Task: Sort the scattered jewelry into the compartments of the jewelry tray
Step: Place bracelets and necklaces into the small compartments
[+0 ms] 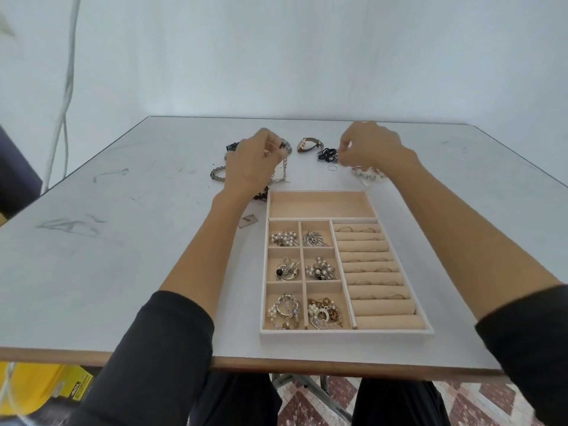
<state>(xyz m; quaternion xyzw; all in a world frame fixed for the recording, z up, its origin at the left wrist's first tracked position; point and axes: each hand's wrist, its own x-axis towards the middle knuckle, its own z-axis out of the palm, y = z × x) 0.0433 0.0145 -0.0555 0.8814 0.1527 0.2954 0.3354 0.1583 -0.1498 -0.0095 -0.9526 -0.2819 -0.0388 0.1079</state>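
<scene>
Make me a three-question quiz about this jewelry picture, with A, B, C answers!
1. Where is the watch?
A. in the tray
B. on the table beyond the tray
C. on a wrist

2. How many small square compartments hold jewelry?
A. two
B. four
C. six

3. What state is the long top compartment of the tray in?
A. empty
B. full of rings
C. covered

Answers: 1 B, it lies between the left hand and right hand. 2 C, all six are filled. 3 A, only bare lining shows.
</scene>
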